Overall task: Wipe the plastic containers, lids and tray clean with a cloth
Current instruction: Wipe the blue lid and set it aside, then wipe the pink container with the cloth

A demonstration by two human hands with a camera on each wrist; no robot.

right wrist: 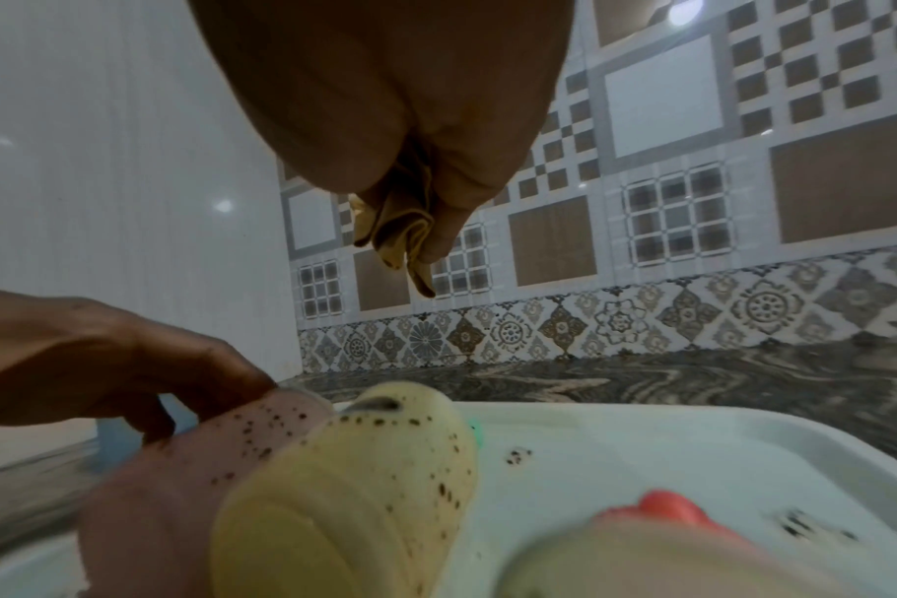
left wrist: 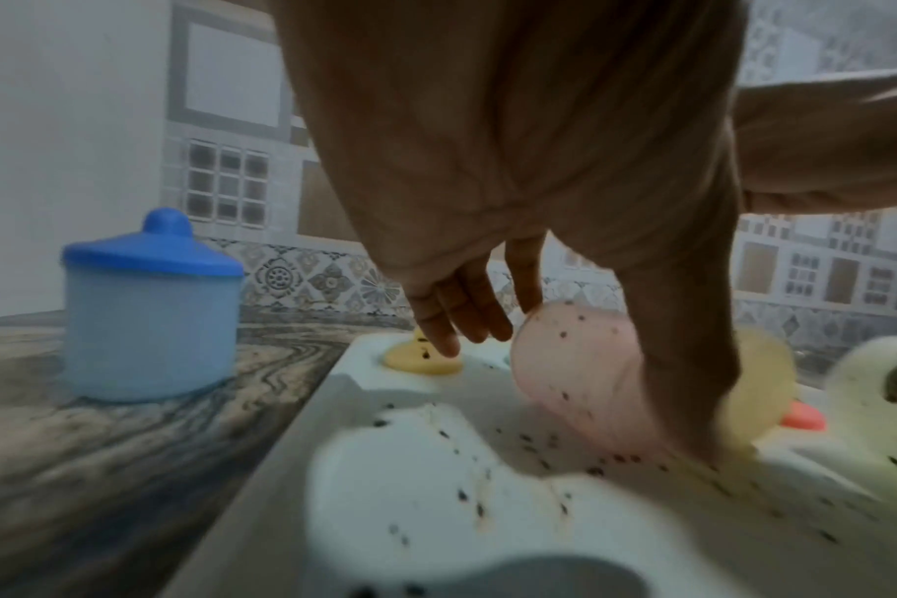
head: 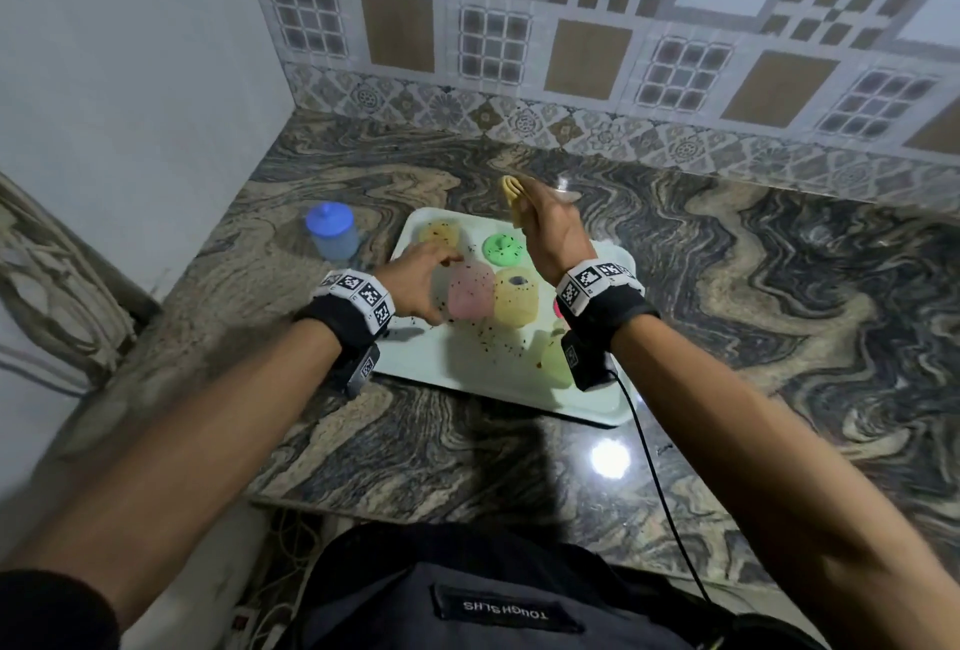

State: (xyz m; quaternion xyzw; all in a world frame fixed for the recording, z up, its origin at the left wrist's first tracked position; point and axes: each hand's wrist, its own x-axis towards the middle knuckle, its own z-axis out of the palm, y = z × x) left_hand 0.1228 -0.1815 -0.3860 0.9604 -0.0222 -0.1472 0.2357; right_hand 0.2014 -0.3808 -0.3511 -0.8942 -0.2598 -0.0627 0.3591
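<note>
- We see the pink container upside down on the white tray, speckled with dark crumbs, touching the yellow container.
- The left hand reaches over it, fingers spread around its sides (touching; a firm grasp we cannot tell).
- The right hand hangs above the tray, clenched around the folded yellow cloth.
- A yellow lid and a green lid lie behind.
- The blue lidded container stands on the worktop, left of the tray.
</note>
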